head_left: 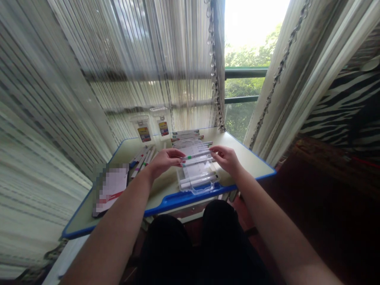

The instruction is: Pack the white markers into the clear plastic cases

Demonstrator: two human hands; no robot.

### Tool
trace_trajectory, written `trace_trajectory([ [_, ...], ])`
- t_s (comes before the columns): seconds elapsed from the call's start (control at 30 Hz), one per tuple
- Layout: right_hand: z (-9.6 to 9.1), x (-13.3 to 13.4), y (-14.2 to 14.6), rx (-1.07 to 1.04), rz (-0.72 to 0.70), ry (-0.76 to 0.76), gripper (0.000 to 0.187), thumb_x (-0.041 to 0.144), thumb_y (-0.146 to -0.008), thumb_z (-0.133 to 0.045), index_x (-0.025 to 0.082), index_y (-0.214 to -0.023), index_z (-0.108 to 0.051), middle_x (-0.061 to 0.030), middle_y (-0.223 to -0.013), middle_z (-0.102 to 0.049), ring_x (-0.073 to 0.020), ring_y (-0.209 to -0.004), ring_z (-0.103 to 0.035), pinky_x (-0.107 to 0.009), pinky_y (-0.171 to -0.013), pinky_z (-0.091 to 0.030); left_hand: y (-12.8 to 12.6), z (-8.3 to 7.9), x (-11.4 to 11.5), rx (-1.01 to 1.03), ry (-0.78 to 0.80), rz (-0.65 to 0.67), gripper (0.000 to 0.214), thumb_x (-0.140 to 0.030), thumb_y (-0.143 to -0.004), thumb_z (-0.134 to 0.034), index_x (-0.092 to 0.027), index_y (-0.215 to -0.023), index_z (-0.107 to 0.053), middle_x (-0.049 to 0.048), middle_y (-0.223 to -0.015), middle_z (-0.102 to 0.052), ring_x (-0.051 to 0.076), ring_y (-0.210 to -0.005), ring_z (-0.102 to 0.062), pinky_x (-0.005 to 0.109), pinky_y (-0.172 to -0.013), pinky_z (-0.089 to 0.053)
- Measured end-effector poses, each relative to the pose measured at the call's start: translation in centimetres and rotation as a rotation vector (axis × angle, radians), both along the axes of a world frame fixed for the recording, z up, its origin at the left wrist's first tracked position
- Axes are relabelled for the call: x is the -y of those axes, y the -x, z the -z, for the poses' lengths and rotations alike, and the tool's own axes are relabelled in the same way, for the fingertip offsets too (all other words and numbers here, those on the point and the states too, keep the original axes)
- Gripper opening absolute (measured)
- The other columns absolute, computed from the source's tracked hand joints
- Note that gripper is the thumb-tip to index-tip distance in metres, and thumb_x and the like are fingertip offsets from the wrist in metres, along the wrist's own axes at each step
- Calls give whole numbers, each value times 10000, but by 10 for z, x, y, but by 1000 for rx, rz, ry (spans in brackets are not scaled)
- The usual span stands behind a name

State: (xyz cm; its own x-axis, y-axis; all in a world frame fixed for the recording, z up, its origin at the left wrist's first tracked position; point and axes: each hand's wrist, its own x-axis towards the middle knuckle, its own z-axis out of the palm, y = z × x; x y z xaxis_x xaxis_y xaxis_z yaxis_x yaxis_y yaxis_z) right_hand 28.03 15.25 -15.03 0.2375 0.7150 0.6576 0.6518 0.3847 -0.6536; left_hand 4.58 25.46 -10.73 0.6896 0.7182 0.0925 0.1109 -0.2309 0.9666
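Observation:
A white marker with a green band is stretched crosswise between my two hands. The fingers of my left hand are closed on its left end, and those of my right hand pinch near its right end. Beneath them lies a clear plastic case, close to the table's front edge. White markers lie inside its near part. More markers lie in a row behind the case. The marker's tips are partly covered by my fingers.
Loose markers lie left of my left hand. Two clear boxes with labels, a left box and a right box, stand at the back. A partly blurred flat item lies at left. The table has a blue edge; curtains hang behind.

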Motion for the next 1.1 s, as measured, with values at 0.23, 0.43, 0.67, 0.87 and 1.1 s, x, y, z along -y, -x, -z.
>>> trace_trajectory([
  [0.23,1,1,-2,13,-15,19,200,315,-785,-560,168,-837,-685,-14,-657,-631,-92,-493,-480,-221,-497,-392,0,1,0,-20,12,20,324,-273,-555,-804,-129,-819,-685,63,-797,-709,161,-708,-664,299,-656,-560],
  [0.43,2,1,-2,76,-70,77,213,354,-801,-568,181,-853,-680,-22,-718,-654,-101,-544,-481,-230,-544,-400,-1,2,1,-117,-99,49,266,-254,-568,-788,-132,-779,-682,29,-689,-677,106,-570,-586,245,-558,-506],
  [0.67,3,6,-1,-50,-86,97,260,379,-780,-601,167,-904,-687,-34,-767,-670,-109,-561,-487,-246,-555,-406,-1,-1,5,-89,-124,58,258,-268,-583,-781,-126,-771,-674,29,-687,-663,100,-587,-569,210,-519,-460],
  [0.87,11,27,7,-117,-92,130,232,373,-808,-607,196,-934,-688,-36,-857,-691,-157,-746,-579,-285,-689,-466,8,-12,12,-120,-69,205,349,-280,-592,-799,-127,-883,-680,44,-790,-681,98,-640,-581,190,-524,-459],
  [1.1,9,28,11,79,-42,217,98,268,-807,-642,236,-869,-710,-51,-950,-679,-215,-983,-568,-400,-943,-397,12,-10,11,-271,-95,267,443,-331,-595,-800,-124,-964,-669,38,-815,-657,86,-557,-557,211,-474,-471],
])
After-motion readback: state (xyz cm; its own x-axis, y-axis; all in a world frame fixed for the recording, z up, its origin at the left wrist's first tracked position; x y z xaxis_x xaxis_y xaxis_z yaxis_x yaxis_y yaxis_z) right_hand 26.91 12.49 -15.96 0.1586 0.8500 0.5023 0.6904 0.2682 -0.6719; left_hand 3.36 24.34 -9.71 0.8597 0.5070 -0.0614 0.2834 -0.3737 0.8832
